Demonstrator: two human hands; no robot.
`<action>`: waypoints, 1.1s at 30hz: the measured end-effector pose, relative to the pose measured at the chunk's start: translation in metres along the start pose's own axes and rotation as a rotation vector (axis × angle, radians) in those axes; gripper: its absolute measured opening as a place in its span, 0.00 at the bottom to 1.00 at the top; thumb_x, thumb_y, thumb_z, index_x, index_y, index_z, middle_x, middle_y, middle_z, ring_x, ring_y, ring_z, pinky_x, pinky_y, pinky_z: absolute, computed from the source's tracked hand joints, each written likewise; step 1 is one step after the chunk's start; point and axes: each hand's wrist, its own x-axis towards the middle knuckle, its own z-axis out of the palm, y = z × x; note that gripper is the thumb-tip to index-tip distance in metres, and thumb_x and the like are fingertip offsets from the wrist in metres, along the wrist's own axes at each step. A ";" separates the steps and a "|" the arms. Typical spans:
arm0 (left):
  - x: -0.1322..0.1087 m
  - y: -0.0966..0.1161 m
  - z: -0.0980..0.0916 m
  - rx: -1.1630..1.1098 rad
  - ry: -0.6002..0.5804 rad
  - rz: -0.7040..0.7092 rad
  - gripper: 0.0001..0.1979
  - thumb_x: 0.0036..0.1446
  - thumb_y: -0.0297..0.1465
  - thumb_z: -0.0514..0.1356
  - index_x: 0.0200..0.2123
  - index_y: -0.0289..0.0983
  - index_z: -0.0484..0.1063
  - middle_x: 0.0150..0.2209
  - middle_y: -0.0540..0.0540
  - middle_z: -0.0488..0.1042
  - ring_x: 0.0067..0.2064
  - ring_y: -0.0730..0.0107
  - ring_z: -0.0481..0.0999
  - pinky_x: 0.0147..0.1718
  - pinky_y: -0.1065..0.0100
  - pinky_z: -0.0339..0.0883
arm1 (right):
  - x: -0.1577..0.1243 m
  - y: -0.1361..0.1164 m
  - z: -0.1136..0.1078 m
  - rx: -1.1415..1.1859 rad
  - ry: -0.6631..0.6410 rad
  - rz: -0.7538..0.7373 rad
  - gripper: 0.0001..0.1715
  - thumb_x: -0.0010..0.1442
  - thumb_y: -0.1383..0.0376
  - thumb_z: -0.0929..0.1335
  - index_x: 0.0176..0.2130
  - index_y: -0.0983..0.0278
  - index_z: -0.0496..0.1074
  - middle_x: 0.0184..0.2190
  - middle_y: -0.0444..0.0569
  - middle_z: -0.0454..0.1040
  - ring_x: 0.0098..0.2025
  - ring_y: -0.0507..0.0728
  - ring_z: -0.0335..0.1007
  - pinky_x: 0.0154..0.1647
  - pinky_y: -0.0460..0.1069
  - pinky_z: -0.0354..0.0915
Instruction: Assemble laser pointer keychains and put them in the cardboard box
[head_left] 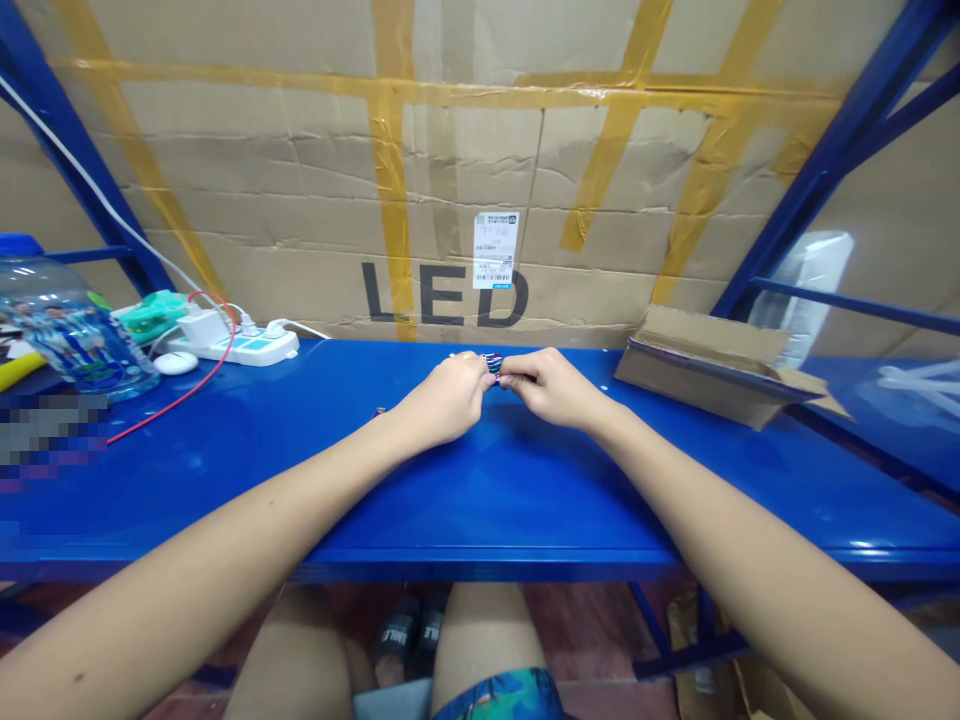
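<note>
Both my arms reach forward over the blue metal shelf (480, 500). My left hand (448, 395) and my right hand (553, 387) meet near the middle of the shelf, fingers curled and pinched together. Between the fingertips sits a small multicoloured object (493, 364), too small to name; both hands grip it. The hands rest on or just above the shelf surface.
A taped cardboard wall marked LED (450, 200) closes the back. An open flat cardboard box (705, 370) lies at right. At left are a white power strip (240, 345) with plugs, a red wire (180, 395), a white mouse (175, 362) and a clear plastic jar (67, 335). Blue frame posts stand at both sides.
</note>
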 end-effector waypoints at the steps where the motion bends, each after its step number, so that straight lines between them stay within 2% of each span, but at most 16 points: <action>1: -0.001 0.001 -0.002 0.004 -0.014 -0.016 0.12 0.68 0.28 0.49 0.35 0.33 0.70 0.37 0.38 0.76 0.39 0.58 0.75 0.40 0.58 0.69 | 0.000 0.000 0.000 -0.002 -0.005 -0.003 0.14 0.61 0.67 0.63 0.26 0.66 0.72 0.22 0.45 0.69 0.26 0.51 0.57 0.31 0.47 0.54; 6: -0.004 0.001 -0.006 -0.027 -0.024 -0.018 0.10 0.67 0.30 0.52 0.35 0.35 0.71 0.37 0.40 0.78 0.38 0.58 0.76 0.37 0.60 0.67 | 0.000 0.000 0.001 0.004 -0.027 -0.004 0.13 0.60 0.68 0.63 0.25 0.66 0.71 0.22 0.44 0.69 0.27 0.51 0.57 0.31 0.47 0.53; 16: -0.004 -0.001 -0.003 -0.093 0.045 0.039 0.04 0.64 0.28 0.56 0.35 0.37 0.68 0.34 0.45 0.76 0.35 0.63 0.74 0.35 0.63 0.64 | 0.002 0.002 0.002 0.064 -0.016 0.049 0.13 0.58 0.65 0.63 0.24 0.66 0.69 0.21 0.43 0.66 0.27 0.51 0.57 0.31 0.47 0.53; 29: -0.005 -0.001 0.000 -0.068 0.089 0.100 0.06 0.62 0.24 0.54 0.32 0.39 0.60 0.35 0.45 0.72 0.36 0.63 0.71 0.34 0.64 0.61 | 0.002 -0.002 0.003 0.188 -0.039 0.124 0.11 0.58 0.65 0.63 0.26 0.64 0.67 0.18 0.43 0.63 0.26 0.53 0.61 0.30 0.47 0.56; 33: -0.005 -0.001 -0.001 -0.052 0.100 0.136 0.05 0.62 0.25 0.53 0.33 0.38 0.61 0.35 0.45 0.71 0.37 0.63 0.70 0.35 0.63 0.62 | 0.002 -0.002 0.002 0.233 -0.047 0.131 0.12 0.59 0.64 0.63 0.25 0.64 0.66 0.17 0.42 0.63 0.25 0.52 0.61 0.30 0.47 0.56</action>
